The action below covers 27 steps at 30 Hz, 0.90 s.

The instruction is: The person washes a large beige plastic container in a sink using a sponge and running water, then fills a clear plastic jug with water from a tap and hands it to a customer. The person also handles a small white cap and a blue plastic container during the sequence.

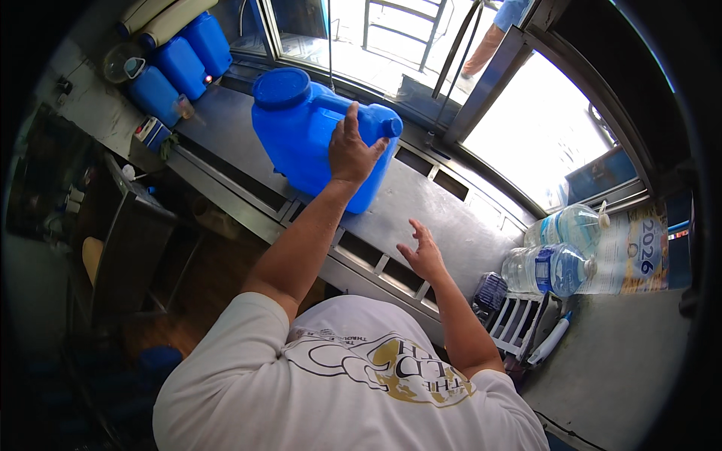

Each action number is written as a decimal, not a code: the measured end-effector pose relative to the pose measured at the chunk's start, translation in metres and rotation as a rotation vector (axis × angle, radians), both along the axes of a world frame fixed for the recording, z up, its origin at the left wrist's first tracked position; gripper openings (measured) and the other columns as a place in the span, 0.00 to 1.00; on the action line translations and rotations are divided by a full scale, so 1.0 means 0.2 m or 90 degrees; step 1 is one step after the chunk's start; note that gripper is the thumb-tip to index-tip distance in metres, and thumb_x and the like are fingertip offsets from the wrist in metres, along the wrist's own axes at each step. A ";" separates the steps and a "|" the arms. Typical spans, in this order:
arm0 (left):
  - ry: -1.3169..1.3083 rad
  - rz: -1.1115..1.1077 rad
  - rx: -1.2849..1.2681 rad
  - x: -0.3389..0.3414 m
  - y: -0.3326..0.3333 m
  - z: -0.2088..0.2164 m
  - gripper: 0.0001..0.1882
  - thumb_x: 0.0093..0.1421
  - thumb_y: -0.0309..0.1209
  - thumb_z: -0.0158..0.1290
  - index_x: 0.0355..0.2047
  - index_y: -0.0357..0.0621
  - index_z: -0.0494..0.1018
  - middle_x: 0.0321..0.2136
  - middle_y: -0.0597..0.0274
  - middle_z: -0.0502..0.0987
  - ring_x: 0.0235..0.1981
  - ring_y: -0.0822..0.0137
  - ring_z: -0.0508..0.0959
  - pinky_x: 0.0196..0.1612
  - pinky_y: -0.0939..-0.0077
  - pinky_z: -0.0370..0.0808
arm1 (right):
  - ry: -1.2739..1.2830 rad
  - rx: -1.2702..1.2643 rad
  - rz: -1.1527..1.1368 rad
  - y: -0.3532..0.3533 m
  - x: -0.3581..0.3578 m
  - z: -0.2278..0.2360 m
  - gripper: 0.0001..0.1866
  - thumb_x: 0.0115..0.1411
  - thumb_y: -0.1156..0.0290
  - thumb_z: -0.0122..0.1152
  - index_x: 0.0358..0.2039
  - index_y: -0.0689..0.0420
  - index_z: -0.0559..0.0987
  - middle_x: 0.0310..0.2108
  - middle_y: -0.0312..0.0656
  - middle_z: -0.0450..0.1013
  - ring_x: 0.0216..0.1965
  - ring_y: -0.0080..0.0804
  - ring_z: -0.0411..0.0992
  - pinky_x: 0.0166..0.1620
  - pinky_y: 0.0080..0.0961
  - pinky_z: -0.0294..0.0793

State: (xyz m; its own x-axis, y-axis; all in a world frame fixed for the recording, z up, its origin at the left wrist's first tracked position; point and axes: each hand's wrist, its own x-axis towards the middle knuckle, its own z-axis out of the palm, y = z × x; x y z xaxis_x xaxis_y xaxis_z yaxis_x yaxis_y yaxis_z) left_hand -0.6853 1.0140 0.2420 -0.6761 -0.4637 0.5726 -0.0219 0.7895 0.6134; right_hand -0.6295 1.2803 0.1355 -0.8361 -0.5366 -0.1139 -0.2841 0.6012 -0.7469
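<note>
A large blue water jug (297, 146) with a wide round lid, a moulded handle and a small capped spout stands on the metal counter (466, 225) in front of me. My left hand (353, 152) is at the jug's near side, beside the handle and below the spout. Its fingers are spread, not wrapped around the handle; whether the palm presses on the jug is hidden. Over the counter, right of the jug, my right hand (423, 254) is open with fingers apart and nothing in it.
Several blue jugs (179, 68) line the back left. Rectangular slots (401, 275) cut the counter's front and back edges. At right, clear plastic bottles (553, 269) lie by a white rack (516, 322). Beyond the window (549, 128), another person's arm (483, 51) shows.
</note>
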 end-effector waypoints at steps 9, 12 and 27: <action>-0.082 -0.168 0.080 0.03 0.19 0.00 0.50 0.52 0.50 0.69 0.69 0.49 0.56 0.57 0.43 0.71 0.57 0.46 0.74 0.58 0.55 0.73 | -0.096 -0.240 -0.116 -0.18 -0.25 -0.05 0.63 0.53 0.54 0.78 0.75 0.47 0.39 0.71 0.62 0.49 0.65 0.56 0.62 0.60 0.47 0.70; -0.099 -0.177 0.061 0.02 0.20 0.00 0.50 0.53 0.55 0.67 0.69 0.49 0.56 0.57 0.43 0.71 0.58 0.46 0.74 0.59 0.54 0.73 | -0.091 -0.278 -0.113 -0.27 -0.27 -0.07 0.64 0.53 0.54 0.77 0.75 0.49 0.38 0.71 0.60 0.49 0.64 0.56 0.63 0.59 0.46 0.72; -0.285 -0.108 0.095 1.22 -0.76 -0.69 0.38 0.53 0.41 0.68 0.62 0.46 0.67 0.60 0.48 0.71 0.60 0.46 0.71 0.62 0.57 0.70 | 0.588 -0.036 -0.049 -0.61 -0.13 0.49 0.39 0.61 0.55 0.64 0.68 0.54 0.61 0.69 0.57 0.53 0.72 0.58 0.49 0.71 0.55 0.47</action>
State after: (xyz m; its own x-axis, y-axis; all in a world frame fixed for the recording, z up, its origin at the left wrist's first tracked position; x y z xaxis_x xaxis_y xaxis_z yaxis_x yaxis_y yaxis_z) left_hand -0.4416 0.8611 0.1034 -0.9132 -0.3810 0.1442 -0.1883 0.7086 0.6800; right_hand -0.6561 1.1575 0.2339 -0.6154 -0.4608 0.6395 -0.7420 0.6124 -0.2728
